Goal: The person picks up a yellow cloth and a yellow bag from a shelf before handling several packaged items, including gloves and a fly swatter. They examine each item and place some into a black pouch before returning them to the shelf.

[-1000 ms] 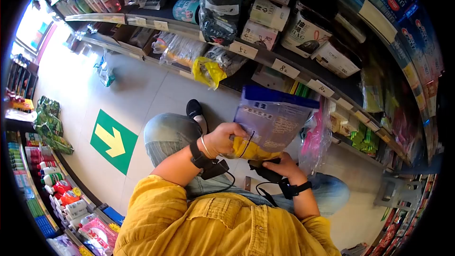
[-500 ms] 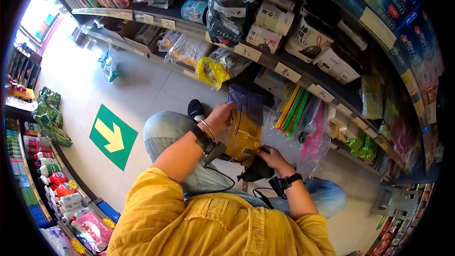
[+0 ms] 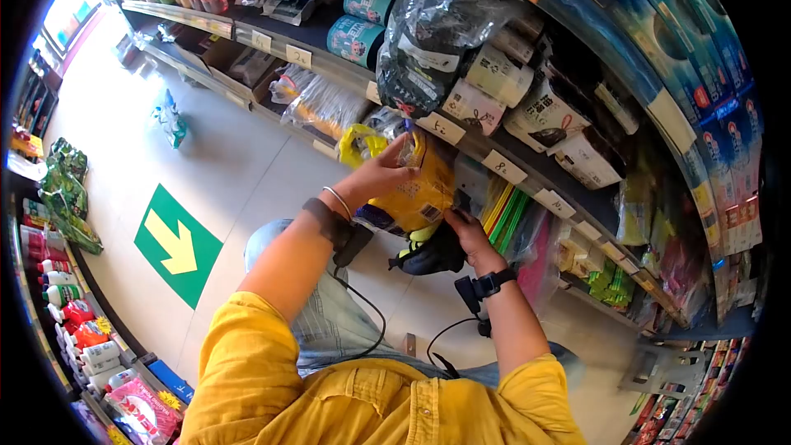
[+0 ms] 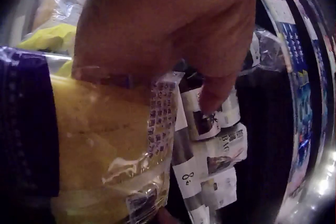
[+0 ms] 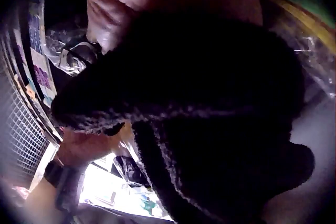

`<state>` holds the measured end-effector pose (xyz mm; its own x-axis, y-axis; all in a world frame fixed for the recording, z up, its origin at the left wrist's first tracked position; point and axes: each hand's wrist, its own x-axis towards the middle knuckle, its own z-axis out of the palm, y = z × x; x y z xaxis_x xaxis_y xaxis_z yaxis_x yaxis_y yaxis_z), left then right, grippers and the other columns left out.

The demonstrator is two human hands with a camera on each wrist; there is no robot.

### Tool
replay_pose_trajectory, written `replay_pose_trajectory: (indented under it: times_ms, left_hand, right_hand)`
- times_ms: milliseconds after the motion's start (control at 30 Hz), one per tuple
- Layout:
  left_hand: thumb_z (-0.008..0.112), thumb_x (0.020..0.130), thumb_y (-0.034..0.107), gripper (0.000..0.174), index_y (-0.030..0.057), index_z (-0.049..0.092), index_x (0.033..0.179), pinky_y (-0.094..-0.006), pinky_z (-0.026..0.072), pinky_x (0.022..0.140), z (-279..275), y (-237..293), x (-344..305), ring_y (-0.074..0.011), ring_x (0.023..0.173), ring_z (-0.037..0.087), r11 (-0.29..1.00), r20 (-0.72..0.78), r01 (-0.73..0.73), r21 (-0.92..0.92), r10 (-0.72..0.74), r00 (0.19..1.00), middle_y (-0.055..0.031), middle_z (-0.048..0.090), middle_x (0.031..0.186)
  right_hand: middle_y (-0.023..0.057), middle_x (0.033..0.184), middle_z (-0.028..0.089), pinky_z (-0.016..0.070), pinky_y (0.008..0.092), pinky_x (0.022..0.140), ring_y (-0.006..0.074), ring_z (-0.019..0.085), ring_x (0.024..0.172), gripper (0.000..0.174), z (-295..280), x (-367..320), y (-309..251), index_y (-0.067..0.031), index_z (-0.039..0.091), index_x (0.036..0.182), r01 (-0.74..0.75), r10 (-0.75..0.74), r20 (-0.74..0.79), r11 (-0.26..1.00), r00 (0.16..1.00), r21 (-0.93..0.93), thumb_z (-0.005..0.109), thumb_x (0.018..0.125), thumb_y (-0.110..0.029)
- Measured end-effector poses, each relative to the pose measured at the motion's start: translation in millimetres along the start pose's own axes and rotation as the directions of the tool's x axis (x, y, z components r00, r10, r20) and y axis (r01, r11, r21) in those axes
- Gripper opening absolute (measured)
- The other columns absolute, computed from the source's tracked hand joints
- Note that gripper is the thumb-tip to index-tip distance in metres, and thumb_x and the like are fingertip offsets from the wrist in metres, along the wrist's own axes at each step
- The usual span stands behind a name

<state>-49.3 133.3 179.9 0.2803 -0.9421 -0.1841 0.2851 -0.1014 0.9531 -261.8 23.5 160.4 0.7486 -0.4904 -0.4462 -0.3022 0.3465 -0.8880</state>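
In the head view my left hand point(image 3: 379, 180) grips the upper left side of a yellow package point(image 3: 427, 189) in clear plastic wrap. The left wrist view shows the package point(image 4: 110, 140) close up, with a dark purple band at one end and printed text along its side. There, my left thumb sticks out beside the wrap. My right hand point(image 3: 468, 237) is at the package's lower right corner and holds a black fuzzy cloth item point(image 3: 437, 255) that hangs below it. The cloth point(image 5: 220, 87) fills much of the right wrist view and hides most of that hand's fingers.
Just beyond my hands runs a shelf with price tags point(image 3: 503, 166), boxed bags point(image 3: 548, 111) and a plastic-wrapped black bundle point(image 3: 428, 41). Colourful sticks point(image 3: 507, 218) lie on the lower shelf to the right. A green arrow sign point(image 3: 177, 243) marks the floor at left.
The package has turned from its greyish printed back to its yellow side, and its purple end has swung from the top to the lower left. Both hands have moved closer to the shelf.
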Motion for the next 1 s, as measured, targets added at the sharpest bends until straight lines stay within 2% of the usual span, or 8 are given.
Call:
replay_pose_trajectory:
  times_ms: [167, 300, 400, 567, 633, 733, 900, 1000]
  left_hand:
    - [0.062, 0.08, 0.015, 0.076, 0.0081, 0.014, 0.138, -0.0276, 0.0363, 0.089, -16.6, 0.2, 16.0, -0.0172, 0.108, 0.042, 0.998, -0.05, -0.047, -0.049, 0.044, 0.998, -0.0092, 0.044, 0.122]
    - [0.062, 0.078, 0.018, 0.07, 0.0091, 0.023, 0.135, -0.0322, 0.0327, 0.095, -18.4, 21.8, 2.3, -0.0256, 0.117, 0.038, 0.892, -0.232, -0.143, 0.429, 0.262, 0.937, -0.0178, 0.039, 0.127]
    - [0.064, 0.069, 0.026, 0.068, 0.0103, 0.034, 0.128, -0.0446, 0.0327, 0.096, -0.8, 44.8, -17.3, -0.0449, 0.113, 0.037, 0.486, -0.304, 0.004, 0.874, 0.539, 0.786, -0.0259, 0.039, 0.122]
    - [0.062, 0.068, 0.026, 0.057, 0.0107, 0.042, 0.12, -0.043, 0.039, 0.088, 1.5, 36.5, -19.6, -0.0392, 0.104, 0.046, 0.416, -0.217, -0.028, 0.909, 0.53, 0.82, -0.0213, 0.046, 0.115]
    - [0.061, 0.069, 0.028, 0.053, 0.01, 0.046, 0.116, -0.0415, 0.0415, 0.084, 4.3, 44.4, -23.9, -0.0358, 0.099, 0.05, 0.503, -0.213, 0.063, 0.862, 0.247, 0.945, -0.0178, 0.05, 0.109]
    - [0.06, 0.07, 0.032, 0.051, 0.0081, 0.048, 0.114, -0.0408, 0.0432, 0.081, 12.3, 42.9, -27.9, -0.0341, 0.096, 0.053, 0.47, -0.184, 0.04, 0.882, 0.265, 0.947, -0.0171, 0.052, 0.106]
    - [0.058, 0.072, 0.033, 0.052, 0.0051, 0.047, 0.115, -0.0387, 0.0427, 0.083, 20.1, 56.3, -30.2, -0.0329, 0.1, 0.051, 0.47, -0.127, 0.045, 0.882, 0.143, 0.982, -0.0198, 0.05, 0.11]
    - [0.058, 0.073, 0.034, 0.051, 0.0045, 0.048, 0.114, -0.0387, 0.0429, 0.083, 21.6, 56.3, -27.1, -0.033, 0.099, 0.052, 0.472, -0.131, 0.038, 0.881, 0.166, 0.977, -0.0192, 0.049, 0.112]
  right_hand:
    - [0.0084, 0.111, 0.053, 0.035, 0.0279, 0.087, 0.018, 0.048, 0.099, 0.049, 1.9, 43.3, -4.2, -0.0018, 0.05, 0.115, 0.099, -0.1, -0.031, 0.994, 0.995, -0.045, 0.057, 0.082, -0.038]
    - [0.0091, 0.11, 0.053, 0.0404, 0.0313, 0.081, 0.0197, 0.049, 0.099, 0.047, 12.0, 76.1, -24.2, -0.0017, 0.051, 0.114, 0.042, -0.039, -0.067, 0.998, 0.997, 0.045, 0.055, 0.082, -0.036]
    - [0.0079, 0.105, 0.056, 0.0426, 0.0305, 0.077, 0.0177, 0.052, 0.093, 0.042, 21.9, 106.5, -31.7, -0.0003, 0.053, 0.111, -0.028, 0.033, -0.034, 0.989, 0.999, 0.143, 0.054, 0.083, -0.032]
    - [0.0071, 0.1, 0.058, 0.0453, 0.0285, 0.075, 0.0146, 0.056, 0.088, 0.033, 36.0, 140.1, -14.1, -0.0003, 0.056, 0.105, -0.273, 0.268, 0.053, 0.937, 0.962, 0.219, 0.05, 0.085, -0.025]
    - [0.0067, 0.1, 0.059, 0.0461, 0.0295, 0.075, 0.0154, 0.057, 0.087, 0.036, 43.8, 138.1, -12.5, -0.0014, 0.055, 0.107, -0.226, 0.226, 0.01, 0.967, 0.974, 0.12, 0.048, 0.086, -0.03]
    - [0.0049, 0.097, 0.06, 0.0471, 0.0304, 0.073, 0.0172, 0.059, 0.083, 0.043, 55.6, 135.0, -21.5, -0.0043, 0.052, 0.11, -0.287, 0.305, -0.031, 0.922, 0.952, 0.259, 0.042, 0.087, -0.039]
    - [0.0049, 0.084, 0.062, 0.0495, 0.0335, 0.069, 0.0183, 0.06, 0.074, 0.035, 42.2, 168.8, -41.5, -0.0117, 0.059, 0.091, -0.42, 0.449, -0.003, 0.839, 0.894, 0.346, 0.043, 0.086, -0.042]
    - [0.0055, 0.094, 0.061, 0.0494, 0.0352, 0.071, 0.0193, 0.059, 0.082, 0.041, 22.6, 174.0, -26.4, -0.0084, 0.057, 0.103, -0.254, 0.22, 0.136, 0.904, 0.966, 0.344, 0.043, 0.085, -0.043]
